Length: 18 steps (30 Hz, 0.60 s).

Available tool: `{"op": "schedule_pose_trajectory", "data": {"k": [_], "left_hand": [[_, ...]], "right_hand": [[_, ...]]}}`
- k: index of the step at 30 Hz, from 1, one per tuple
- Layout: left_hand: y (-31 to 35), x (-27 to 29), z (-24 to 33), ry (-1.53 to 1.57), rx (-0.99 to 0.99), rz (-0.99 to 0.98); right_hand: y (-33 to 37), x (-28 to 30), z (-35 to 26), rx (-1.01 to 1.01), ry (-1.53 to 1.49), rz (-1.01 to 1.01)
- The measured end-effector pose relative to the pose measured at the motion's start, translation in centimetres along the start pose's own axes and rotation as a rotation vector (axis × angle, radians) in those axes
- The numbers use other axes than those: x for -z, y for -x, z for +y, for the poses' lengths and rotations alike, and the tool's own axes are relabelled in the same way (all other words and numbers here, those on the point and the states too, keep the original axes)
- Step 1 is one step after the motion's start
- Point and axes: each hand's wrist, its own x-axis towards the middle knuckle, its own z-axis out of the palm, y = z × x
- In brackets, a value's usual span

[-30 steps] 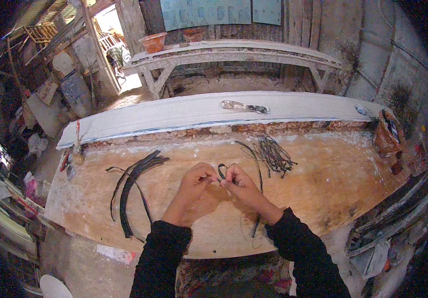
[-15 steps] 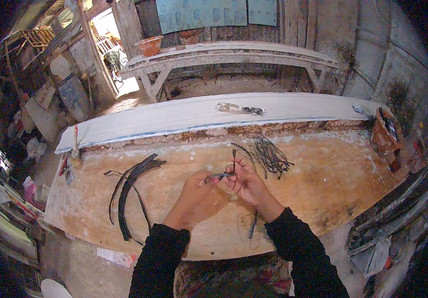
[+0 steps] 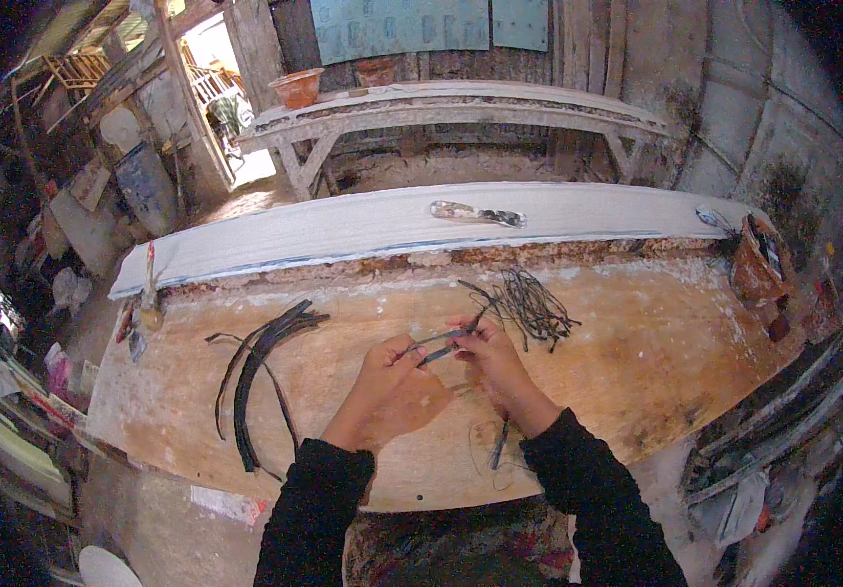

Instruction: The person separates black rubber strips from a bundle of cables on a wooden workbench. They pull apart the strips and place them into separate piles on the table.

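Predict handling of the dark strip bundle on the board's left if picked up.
The dark strip bundle would probably flex, since it lies curved. It looks light for its length, being narrow strips. Splayed upper ends suggest single strips could slip out.

On the brown wooden tabletop, a curved bundle of flat black strips lies left of the bare left hand; a loose heap of thin black strips lies beyond the bare right hand. A long white board runs behind both.
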Motion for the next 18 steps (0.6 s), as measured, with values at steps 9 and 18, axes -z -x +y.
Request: {"op": "schedule_pose_trajectory", "data": {"k": [9,18], "left_hand": [[-1.2,0.9,-1.5,-0.047,-0.061,0.071],[-1.4,1.6,-0.6,-0.351,0.006,0.267]], "right_hand": [[-0.1,0.7,-0.2,0.067,-0.421,-0.057],[-0.4,1.6,0.0,0.126,-0.602,-0.323]]}}
